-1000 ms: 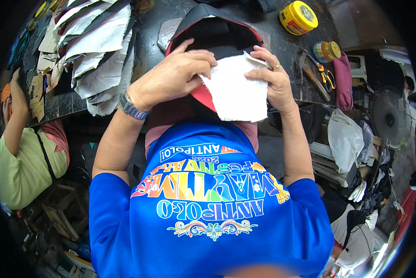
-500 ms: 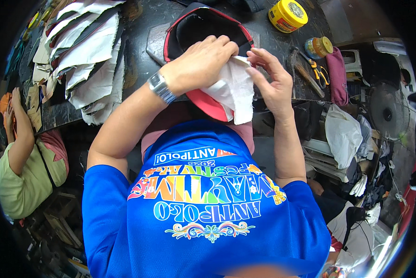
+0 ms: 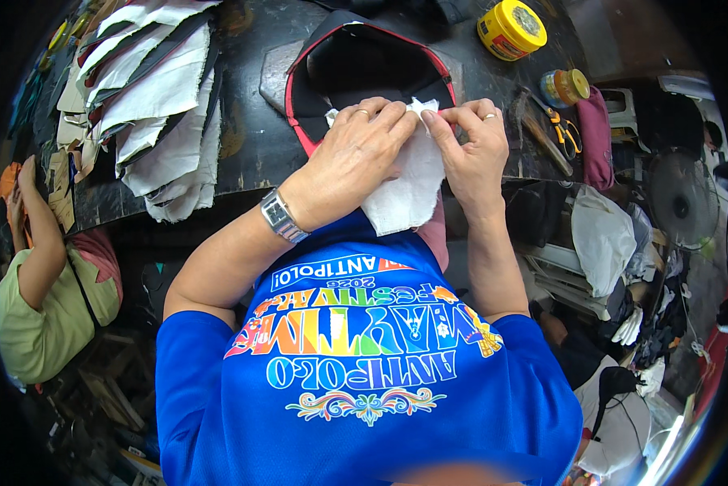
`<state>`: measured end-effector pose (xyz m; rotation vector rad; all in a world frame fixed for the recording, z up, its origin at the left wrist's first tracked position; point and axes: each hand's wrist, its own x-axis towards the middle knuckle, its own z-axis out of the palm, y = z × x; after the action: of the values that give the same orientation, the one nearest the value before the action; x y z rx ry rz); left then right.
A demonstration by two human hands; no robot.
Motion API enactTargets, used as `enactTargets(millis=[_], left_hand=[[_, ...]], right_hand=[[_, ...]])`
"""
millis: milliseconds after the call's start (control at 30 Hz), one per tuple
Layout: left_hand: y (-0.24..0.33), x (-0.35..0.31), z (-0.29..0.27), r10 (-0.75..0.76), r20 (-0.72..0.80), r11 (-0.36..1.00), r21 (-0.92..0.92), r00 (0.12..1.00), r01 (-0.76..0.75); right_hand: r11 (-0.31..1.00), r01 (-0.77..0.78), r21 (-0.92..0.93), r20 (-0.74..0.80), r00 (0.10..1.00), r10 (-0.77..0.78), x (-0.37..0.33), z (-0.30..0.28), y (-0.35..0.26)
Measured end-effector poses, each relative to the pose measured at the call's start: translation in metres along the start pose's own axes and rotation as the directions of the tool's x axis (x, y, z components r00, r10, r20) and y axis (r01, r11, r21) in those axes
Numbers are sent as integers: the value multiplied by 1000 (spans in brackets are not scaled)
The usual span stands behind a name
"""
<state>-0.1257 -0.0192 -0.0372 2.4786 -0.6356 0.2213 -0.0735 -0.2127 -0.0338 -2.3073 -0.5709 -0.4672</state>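
Note:
A black cap [image 3: 356, 69] with red edging lies with its opening upward at the table's near side. Over its near edge hangs a piece of white cloth [image 3: 404, 202], its lower end loose in front of my blue shirt. My left hand [image 3: 360, 146], wearing a metal watch [image 3: 281, 215], presses curled fingers on the cloth at the cap's rim. Thumb and forefinger of my right hand [image 3: 473, 154] pinch the cloth's upper right corner beside the red edging. The cap's brim is hidden behind the cloth and my hands.
Layered white and dark cloth pieces [image 3: 165, 105] are stacked at the table's left. On the right are a yellow tub [image 3: 501, 36], a small jar [image 3: 564, 87], orange-handled scissors [image 3: 566, 134], a hammer-like tool [image 3: 546, 138] and a maroon roll [image 3: 595, 138]. Another person [image 3: 56, 300] works at far left.
My right fingers, spread apart before, have closed on the cloth. The cloth has shifted toward me, and the red brim seen earlier is now covered. My left hand has moved slightly nearer me.

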Motion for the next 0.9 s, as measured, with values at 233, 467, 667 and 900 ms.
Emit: enactTargets(millis=[233,467,667,900], left_hand=[[3,1,5,22,35,988,154,999,-27],[12,-3,9,14,66,949,313,998,-33],[12,1,12,-7,88,940,341,996,-24],[8,26,-4,-13,204,958,282,979,-46]], right_hand=[[996,-52,74,-25,998,54,3,5,12],[980,-125,157,-9,992,128,25,9,27],[982,-65,-175,18,997,69,18,21,30],[974,-203,97,124,974,190,30,9,47]])
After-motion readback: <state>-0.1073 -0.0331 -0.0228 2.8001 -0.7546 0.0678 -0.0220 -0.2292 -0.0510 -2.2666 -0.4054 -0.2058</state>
